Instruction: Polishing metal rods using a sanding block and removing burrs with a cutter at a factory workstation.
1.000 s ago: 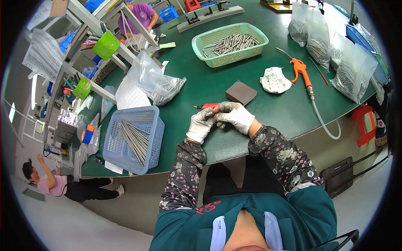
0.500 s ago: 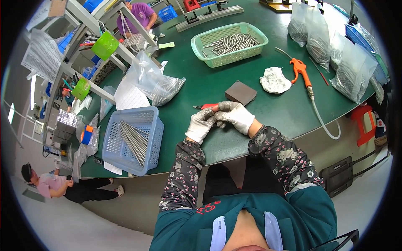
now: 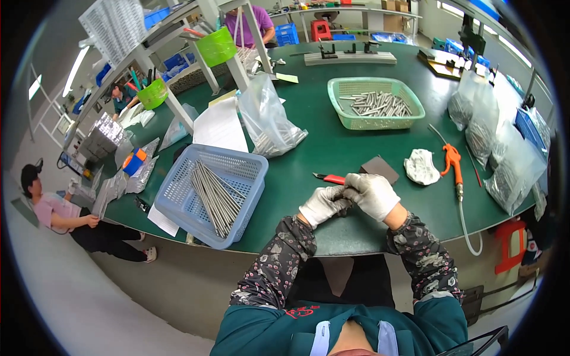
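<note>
Both hands wear white gloves with grey, soiled fingers and meet just above the green table near its front edge. My left hand (image 3: pixel 323 206) has its fingers bent and pressed together against the right. My right hand (image 3: pixel 373 196) is closed too, fingertips pinched beside the left ones. Whatever lies between them is hidden or too small to name. Just beyond the fingers lies a red-handled tool with a dark tip (image 3: pixel 331 178), partly covered by the hands. A brown-grey block (image 3: pixel 380 169) sits right behind my right hand. To its right is a crumpled white cloth (image 3: pixel 421 167).
A blue basket (image 3: pixel 258 178) of long metal rods stands left, near a clear bag (image 3: pixel 276 127) of metal parts. Farther back, a green basket (image 3: pixel 380 123) holds short metal pins. At right lie an orange air gun (image 3: pixel 452 159) with hose and several filled bags (image 3: pixel 515 172). Other people work at left.
The view has tilted upward and turned, so the table's things appear shifted right. My hands stay together at the same spot by the block, with slight finger movement.
</note>
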{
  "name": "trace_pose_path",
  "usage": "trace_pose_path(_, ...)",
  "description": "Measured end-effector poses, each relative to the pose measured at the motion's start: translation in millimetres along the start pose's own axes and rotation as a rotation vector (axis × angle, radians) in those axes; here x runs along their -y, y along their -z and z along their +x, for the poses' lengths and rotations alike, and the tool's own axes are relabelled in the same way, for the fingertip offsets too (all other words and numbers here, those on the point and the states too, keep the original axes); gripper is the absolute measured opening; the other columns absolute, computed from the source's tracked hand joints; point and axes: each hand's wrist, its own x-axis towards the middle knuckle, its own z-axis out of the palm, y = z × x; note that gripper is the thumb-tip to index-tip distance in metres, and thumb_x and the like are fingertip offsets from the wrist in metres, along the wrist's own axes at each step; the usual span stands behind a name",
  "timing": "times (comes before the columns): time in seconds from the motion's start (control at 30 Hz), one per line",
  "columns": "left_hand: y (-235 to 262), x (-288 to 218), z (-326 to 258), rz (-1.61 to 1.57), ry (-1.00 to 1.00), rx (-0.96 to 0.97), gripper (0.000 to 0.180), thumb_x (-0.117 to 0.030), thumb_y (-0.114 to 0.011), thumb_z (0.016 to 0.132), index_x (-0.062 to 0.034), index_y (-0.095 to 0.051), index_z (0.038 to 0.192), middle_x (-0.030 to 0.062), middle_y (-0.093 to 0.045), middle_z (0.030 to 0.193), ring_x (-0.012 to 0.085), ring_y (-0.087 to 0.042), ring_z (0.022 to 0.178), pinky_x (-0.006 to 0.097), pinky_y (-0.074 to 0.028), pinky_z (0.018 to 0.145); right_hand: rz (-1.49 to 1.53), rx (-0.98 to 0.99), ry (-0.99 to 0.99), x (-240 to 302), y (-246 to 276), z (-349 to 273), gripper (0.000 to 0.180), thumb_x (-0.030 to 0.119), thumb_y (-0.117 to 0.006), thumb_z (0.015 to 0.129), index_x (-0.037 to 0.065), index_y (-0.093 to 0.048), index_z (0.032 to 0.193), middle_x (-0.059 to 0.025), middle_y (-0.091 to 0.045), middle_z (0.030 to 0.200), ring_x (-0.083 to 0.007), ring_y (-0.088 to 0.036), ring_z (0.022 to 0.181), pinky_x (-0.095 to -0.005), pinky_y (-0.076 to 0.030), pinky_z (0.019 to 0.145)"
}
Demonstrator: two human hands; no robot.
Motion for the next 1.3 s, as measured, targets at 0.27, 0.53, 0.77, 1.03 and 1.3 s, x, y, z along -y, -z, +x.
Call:
trace_pose_path(0.27,1,31,10,0.260,-0.312,-0.217,0.014,0.001,-0.053,0.080,0.0012,-0.056,0.093,0.0042,-0.059,0.077,0.0106,-0.056,0.068,0.020,-0.046,0.059,0.287,-0.289,0.051,42,43,88,0.011,0.003,-0.059,0.074,0.001,-0.052,0.082,-0.0034,-0.051,0.062,-0.0075,-0.046,0.051,-0.0226,-0.039,0.047)
trace_pose_path(0.53,-12,11,4,0.537,-0.505,-0.268,0.007,0.000,-0.052,0.077,0.0013,-0.055,0.083,0.0071,-0.057,0.068,0.0168,-0.056,0.064,0.023,-0.045,0.057,-0.063,-0.279,0.075,77,2,216,0.015,0.017,-0.056,0.075,0.005,-0.056,0.084,-0.0154,-0.059,0.077,-0.0309,-0.057,0.074,-0.0356,-0.045,0.065)
trace_pose_path(0.77,-13,33,8,0.413,-0.439,-0.247,0.013,-0.005,-0.053,0.077,-0.0007,-0.056,0.089,0.0131,-0.060,0.079,0.0250,-0.059,0.071,0.028,-0.048,0.063,-0.251,-0.210,-0.176,54,3,238,0.024,0.024,-0.053,0.074,0.012,-0.059,0.094,-0.0139,-0.060,0.086,-0.0301,-0.057,0.080,-0.0365,-0.045,0.071)
trace_pose_path(1.03,1,20,6,0.569,-0.529,-0.397,0.018,-0.001,-0.060,0.073,-0.0006,-0.058,0.091,0.0107,-0.062,0.075,0.0188,-0.061,0.066,0.025,-0.049,0.060,-0.504,0.201,-0.327,-15,58,81,0.042,0.036,-0.058,0.070,0.007,-0.057,0.100,-0.0165,-0.061,0.081,-0.0320,-0.058,0.077,-0.0380,-0.045,0.070)
trace_pose_path(1.3,0,30,17,0.478,-0.410,-0.493,0.014,-0.002,-0.056,0.079,-0.0008,-0.057,0.093,0.0051,-0.060,0.071,0.0088,-0.053,0.057,0.021,-0.044,0.053,-0.507,0.299,-0.535,-42,19,1,0.064,0.039,-0.056,0.067,0.006,-0.041,0.121,-0.0203,-0.051,0.105,-0.0324,-0.049,0.099,-0.0390,-0.040,0.084)
